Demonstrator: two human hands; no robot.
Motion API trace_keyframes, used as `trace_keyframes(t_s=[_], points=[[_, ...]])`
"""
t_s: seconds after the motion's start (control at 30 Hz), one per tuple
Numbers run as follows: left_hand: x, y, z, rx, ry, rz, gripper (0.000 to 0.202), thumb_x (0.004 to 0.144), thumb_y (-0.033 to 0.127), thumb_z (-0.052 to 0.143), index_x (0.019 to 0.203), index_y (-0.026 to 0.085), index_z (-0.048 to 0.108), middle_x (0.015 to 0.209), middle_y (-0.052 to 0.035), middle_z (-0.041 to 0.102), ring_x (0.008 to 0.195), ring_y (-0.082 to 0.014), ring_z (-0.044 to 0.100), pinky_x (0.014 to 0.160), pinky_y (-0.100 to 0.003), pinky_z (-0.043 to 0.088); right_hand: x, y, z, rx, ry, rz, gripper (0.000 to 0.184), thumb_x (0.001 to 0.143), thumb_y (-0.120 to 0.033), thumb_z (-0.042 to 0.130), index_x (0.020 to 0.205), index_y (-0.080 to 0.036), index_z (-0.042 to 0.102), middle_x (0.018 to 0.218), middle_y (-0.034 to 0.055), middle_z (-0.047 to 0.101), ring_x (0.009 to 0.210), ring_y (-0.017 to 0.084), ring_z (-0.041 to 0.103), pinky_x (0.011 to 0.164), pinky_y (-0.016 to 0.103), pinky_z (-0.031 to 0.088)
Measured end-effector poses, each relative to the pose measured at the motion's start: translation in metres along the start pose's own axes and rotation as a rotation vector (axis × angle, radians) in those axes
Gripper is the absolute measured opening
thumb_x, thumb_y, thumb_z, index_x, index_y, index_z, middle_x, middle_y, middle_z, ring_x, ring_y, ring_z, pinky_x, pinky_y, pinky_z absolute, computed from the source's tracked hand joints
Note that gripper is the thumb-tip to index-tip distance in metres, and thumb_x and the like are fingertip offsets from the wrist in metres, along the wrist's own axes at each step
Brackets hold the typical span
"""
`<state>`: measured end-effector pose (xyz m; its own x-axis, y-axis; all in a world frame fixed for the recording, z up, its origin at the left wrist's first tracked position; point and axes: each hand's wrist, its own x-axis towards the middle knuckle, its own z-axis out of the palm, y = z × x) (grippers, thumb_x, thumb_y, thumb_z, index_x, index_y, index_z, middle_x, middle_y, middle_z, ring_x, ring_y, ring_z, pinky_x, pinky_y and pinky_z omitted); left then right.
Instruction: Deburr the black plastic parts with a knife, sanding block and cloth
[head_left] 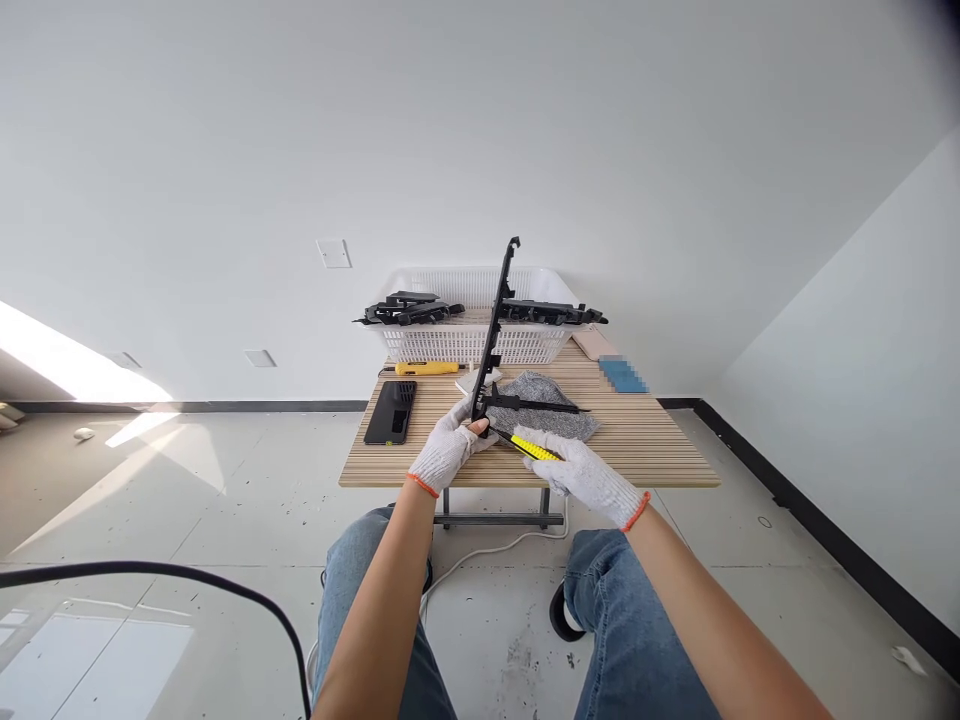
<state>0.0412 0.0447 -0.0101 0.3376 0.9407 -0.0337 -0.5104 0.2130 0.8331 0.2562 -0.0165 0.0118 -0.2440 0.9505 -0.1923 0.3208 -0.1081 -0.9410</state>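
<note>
My left hand (450, 442), in a white knit glove with an orange cuff, is closed around the lower end of a long black plastic strip (496, 318). The strip stands nearly upright, with small clips along its edge. Gloved likewise, my right hand (574, 465) grips a yellow and black utility knife (534, 447). Its tip points left at the strip's lower end, beside my left thumb; whether it touches is too small to tell. A black bar (540, 404) extends right from the strip above a grey cloth (551, 385); I cannot tell if they are joined.
Behind stands a white plastic basket (427, 347) with several black plastic parts (412, 308) across its top. On the wooden table (645, 455) lie a black phone (391, 412), a yellow-handled tool (427, 368) and a blurred blue item (622, 374). A white cable (502, 545) runs underneath.
</note>
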Motion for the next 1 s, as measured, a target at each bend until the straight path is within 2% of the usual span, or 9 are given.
trace_keyframes(t_s=[0.1,0.33,0.57,0.83,1.0], points=[[0.001,-0.001,0.001,0.006,-0.003,0.005,0.067,0.079,0.016,0.081,0.141,0.029,0.060,0.125,-0.0074,0.070,0.115,-0.0238,0.067,0.112,-0.056,0.049,0.002,-0.001,0.001,0.122,-0.005,0.038,0.065,0.080,-0.028,0.068,0.144,-0.028,0.061,0.085,0.0007,0.072,0.049,0.007,0.040,0.046,0.021,0.036],[0.002,-0.003,-0.001,0.013,-0.002,0.004,0.065,0.079,0.014,0.082,0.139,0.029,0.062,0.123,-0.0067,0.072,0.115,-0.0237,0.068,0.113,-0.057,0.049,0.005,-0.004,-0.001,0.322,0.004,0.142,0.070,0.069,-0.021,0.067,0.139,-0.026,0.065,0.087,0.0041,0.075,0.045,0.006,0.037,0.042,0.021,0.030],[0.002,-0.002,0.001,0.044,-0.002,-0.030,0.069,0.079,0.014,0.081,0.142,0.030,0.060,0.133,-0.0065,0.068,0.117,-0.0249,0.067,0.112,-0.056,0.051,0.008,-0.010,0.001,0.459,-0.010,0.196,0.074,0.070,-0.023,0.061,0.144,-0.023,0.058,0.079,0.0032,0.073,0.041,0.006,0.034,0.039,0.020,0.025],[0.000,-0.003,-0.001,0.031,-0.013,-0.005,0.061,0.083,0.018,0.079,0.140,0.029,0.061,0.125,-0.0072,0.070,0.115,-0.0254,0.067,0.111,-0.056,0.051,0.008,-0.012,0.003,0.450,-0.005,0.165,0.073,0.069,-0.023,0.060,0.142,-0.023,0.059,0.077,0.0010,0.069,0.040,0.006,0.033,0.039,0.021,0.026],[0.002,-0.004,-0.003,-0.024,0.035,0.024,0.057,0.082,0.021,0.080,0.136,0.027,0.062,0.120,-0.0072,0.069,0.115,-0.0248,0.066,0.110,-0.057,0.052,0.006,-0.005,0.002,0.502,0.024,0.135,0.072,0.068,-0.027,0.063,0.140,-0.024,0.058,0.077,-0.0009,0.066,0.040,0.006,0.035,0.039,0.021,0.024]])
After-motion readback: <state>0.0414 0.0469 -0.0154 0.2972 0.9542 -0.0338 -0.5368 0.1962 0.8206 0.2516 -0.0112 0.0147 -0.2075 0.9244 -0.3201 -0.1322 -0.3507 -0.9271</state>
